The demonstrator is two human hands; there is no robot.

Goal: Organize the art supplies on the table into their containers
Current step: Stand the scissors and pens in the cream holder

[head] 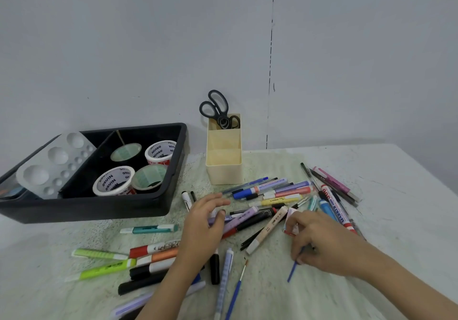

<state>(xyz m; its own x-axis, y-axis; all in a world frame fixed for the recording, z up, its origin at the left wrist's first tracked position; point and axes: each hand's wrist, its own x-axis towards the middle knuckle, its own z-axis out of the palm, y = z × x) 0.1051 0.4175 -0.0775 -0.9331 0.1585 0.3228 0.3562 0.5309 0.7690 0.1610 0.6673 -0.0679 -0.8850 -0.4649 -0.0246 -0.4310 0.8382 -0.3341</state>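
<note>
Several pens, markers and highlighters (272,195) lie scattered over the table. My left hand (205,225) lies over the middle of the pile, fingers stretched out and thumb touching a purple marker (241,218). My right hand (322,240) pinches a thin blue paintbrush (293,270) whose end points down toward me. The same hand's fingertips touch a small white and pink eraser-like piece (290,221). A cream pen holder (224,168) stands behind the pile, with black scissors (214,107) in its back compartment. Its front compartments look empty.
A black tray (99,208) at the left holds a white paint palette (52,163) and several tape rolls (114,179). A second blue paintbrush (236,292) lies near the front edge. Green highlighters (99,255) lie at the front left. A grey wall stands close behind the table.
</note>
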